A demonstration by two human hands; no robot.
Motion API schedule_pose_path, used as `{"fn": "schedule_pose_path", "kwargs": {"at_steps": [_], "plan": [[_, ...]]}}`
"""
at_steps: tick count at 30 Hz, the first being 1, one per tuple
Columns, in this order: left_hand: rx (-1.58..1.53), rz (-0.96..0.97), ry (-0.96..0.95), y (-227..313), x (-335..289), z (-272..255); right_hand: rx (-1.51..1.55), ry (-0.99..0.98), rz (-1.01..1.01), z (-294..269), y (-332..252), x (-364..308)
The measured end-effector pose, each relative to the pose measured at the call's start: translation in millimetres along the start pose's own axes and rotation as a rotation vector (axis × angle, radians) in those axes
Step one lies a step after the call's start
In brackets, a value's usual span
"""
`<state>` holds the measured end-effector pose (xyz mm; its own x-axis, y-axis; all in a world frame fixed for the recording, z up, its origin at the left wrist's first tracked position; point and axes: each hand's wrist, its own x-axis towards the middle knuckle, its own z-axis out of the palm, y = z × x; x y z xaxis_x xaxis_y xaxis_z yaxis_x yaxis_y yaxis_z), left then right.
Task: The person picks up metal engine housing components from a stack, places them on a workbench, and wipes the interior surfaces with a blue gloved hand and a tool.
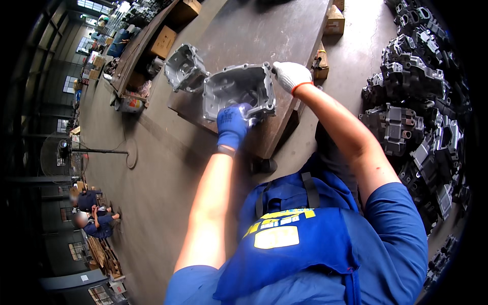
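Observation:
A grey cast-metal housing (239, 81), open side up with a bolt-hole flange round its rim, rests at the near end of a metal-topped table. My left hand (233, 124), in a blue glove, is closed on its near wall, with the fingertips partly hidden inside. By the far right corner of the rim is my right hand (291, 76) in a white glove with a red cuff. Its fingers are curled, and a small dark bit shows at their tip; what they hold is hidden. A second, smaller-looking housing (184, 68) stands just left of the first.
The table (264, 30) stretches away from me. Cardboard boxes (334, 21) sit beside its right edge. Stacked metal castings (406, 81) line the right side. Another bench (147, 46), a pedestal fan (63, 148) and two seated people (96, 221) are on the left.

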<state>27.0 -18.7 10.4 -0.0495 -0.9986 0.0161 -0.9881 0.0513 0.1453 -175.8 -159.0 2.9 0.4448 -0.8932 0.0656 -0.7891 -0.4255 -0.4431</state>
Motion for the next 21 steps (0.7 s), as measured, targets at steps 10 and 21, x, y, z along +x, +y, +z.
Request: {"fn": "schedule_pose_path", "kwargs": {"at_steps": [10, 21], "plan": [[-0.004, -0.043, -0.010, 2, 2, 2, -0.112, -0.258, -0.212, -26, 12, 5], [-0.017, -0.012, 0.018, 2, 1, 3, 0.124, -0.142, -0.204, -11, 11, -37]]}}
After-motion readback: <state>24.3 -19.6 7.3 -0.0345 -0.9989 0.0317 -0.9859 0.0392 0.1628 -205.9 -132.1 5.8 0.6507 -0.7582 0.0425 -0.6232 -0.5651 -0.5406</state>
